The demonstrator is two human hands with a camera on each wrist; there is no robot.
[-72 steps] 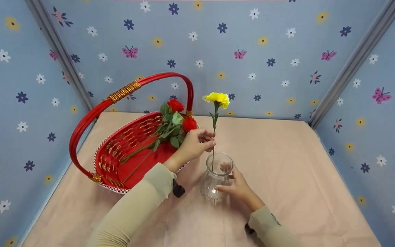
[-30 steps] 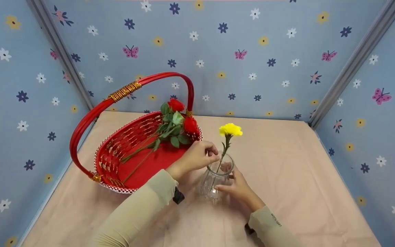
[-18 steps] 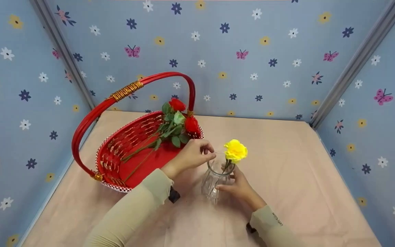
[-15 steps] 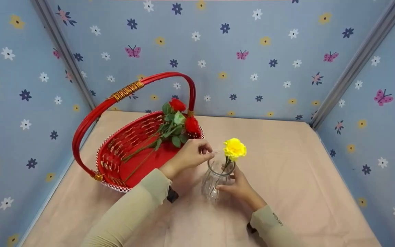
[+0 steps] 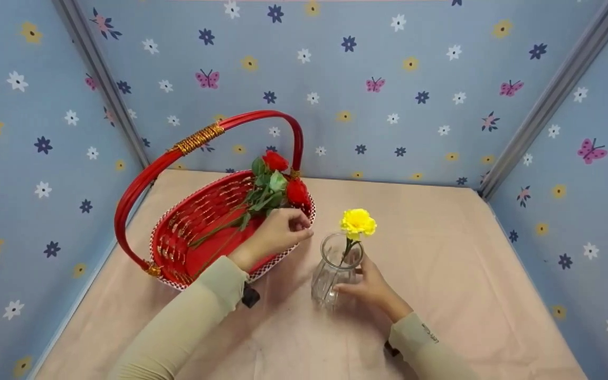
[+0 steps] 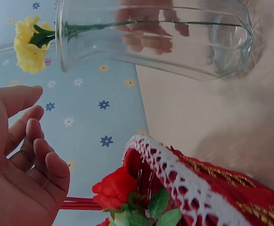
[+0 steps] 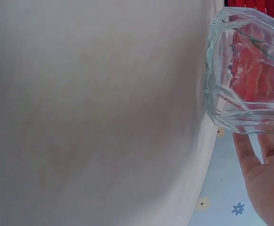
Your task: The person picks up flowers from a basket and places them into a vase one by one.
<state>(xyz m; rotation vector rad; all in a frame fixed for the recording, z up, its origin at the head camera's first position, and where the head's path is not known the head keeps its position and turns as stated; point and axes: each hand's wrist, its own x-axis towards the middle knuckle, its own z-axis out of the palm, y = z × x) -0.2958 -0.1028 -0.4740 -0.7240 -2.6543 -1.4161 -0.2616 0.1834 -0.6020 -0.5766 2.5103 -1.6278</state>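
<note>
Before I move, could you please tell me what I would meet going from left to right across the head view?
Left grey metal corner post, oval red woven basket, clear glass vase, bare right hand, right grey metal corner post.

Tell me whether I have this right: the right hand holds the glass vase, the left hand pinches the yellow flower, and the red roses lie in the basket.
One part is wrong: the left hand holds nothing. The left wrist view shows it apart from the yellow flower. The right hand holds the glass vase, and the red roses lie in the basket.
</note>
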